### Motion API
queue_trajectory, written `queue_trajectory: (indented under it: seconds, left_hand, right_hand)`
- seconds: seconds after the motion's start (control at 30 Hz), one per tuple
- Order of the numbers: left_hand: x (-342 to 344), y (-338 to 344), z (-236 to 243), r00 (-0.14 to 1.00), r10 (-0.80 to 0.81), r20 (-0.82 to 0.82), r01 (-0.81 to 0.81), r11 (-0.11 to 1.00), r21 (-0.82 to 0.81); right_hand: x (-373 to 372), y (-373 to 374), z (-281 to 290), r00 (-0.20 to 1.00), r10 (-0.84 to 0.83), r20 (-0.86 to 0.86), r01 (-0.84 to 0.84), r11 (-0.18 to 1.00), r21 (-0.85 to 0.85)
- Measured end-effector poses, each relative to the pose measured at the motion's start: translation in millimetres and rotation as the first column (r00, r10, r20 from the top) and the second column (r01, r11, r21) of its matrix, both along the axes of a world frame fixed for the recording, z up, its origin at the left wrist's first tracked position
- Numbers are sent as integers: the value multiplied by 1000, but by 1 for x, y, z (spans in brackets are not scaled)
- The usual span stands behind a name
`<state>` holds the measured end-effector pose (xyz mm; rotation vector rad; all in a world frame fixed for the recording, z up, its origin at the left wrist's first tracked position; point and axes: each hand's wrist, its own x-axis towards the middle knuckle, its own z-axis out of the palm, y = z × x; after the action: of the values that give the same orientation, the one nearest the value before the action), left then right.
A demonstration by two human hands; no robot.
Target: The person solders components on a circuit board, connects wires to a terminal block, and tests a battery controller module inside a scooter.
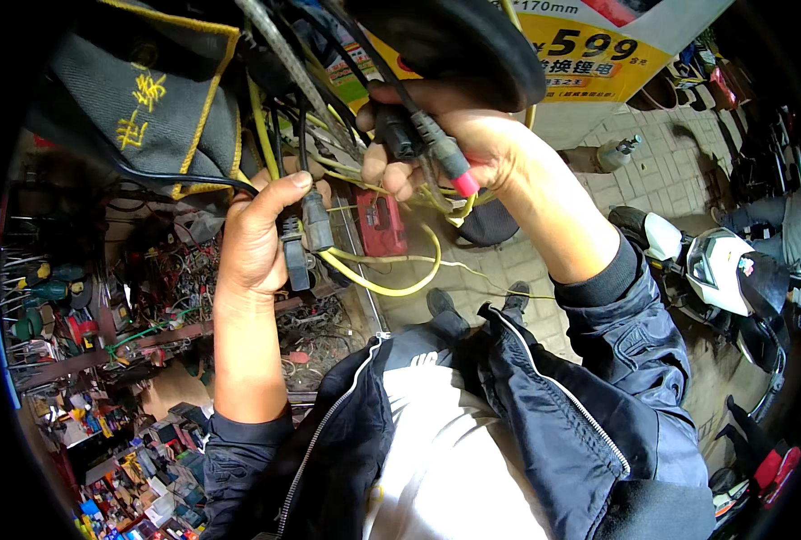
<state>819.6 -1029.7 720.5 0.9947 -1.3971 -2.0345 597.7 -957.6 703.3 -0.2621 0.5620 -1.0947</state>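
Note:
My left hand (249,232) is closed round a grey cable connector (317,223), its thumb pressed near the top. A black clip-like piece (295,256) sits beside that connector. From the connector's lower end a yellow cable (391,291) loops to the right and up. Higher and to the right, my right hand (477,135) has its fingers curled round a black cable connector (393,133). Against the same hand lies a dark grey connector with a red end (447,156), on a black cable. Part of the right fingers is hidden behind these connectors.
A grey cloth cover with yellow trim (180,112) hangs at upper left. A black rounded part (472,45) and a yellow-and-white sign (589,54) are above. Below the hands are a red box (382,223) and trays of small parts (175,279). A white scooter (715,279) stands right.

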Motion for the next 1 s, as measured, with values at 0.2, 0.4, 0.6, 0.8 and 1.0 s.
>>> queue_trajectory:
  seconds: [0.2,0.4,0.6,0.8,1.0]
  left_hand:
    - [23,-7,-2,1000,-3,25,4,999,-36]
    - [22,-7,-7,994,-98,-49,96,994,-52]
    - [43,-7,-26,978,-174,-112,166,983,-83]
    - [63,-30,-42,980,19,-198,-33,997,-68]
    - [43,-81,-67,930,361,-67,-363,874,-322]
  right_hand:
    - [8,-10,-4,812,-264,-520,127,950,-284]
    - [-4,-81,-63,587,-645,-490,191,698,-691]
    - [18,-136,-78,701,-600,-385,298,737,-607]
    - [39,-168,-85,706,-621,-342,371,734,-568]
    - [27,-201,-122,752,-504,-424,246,812,-529]
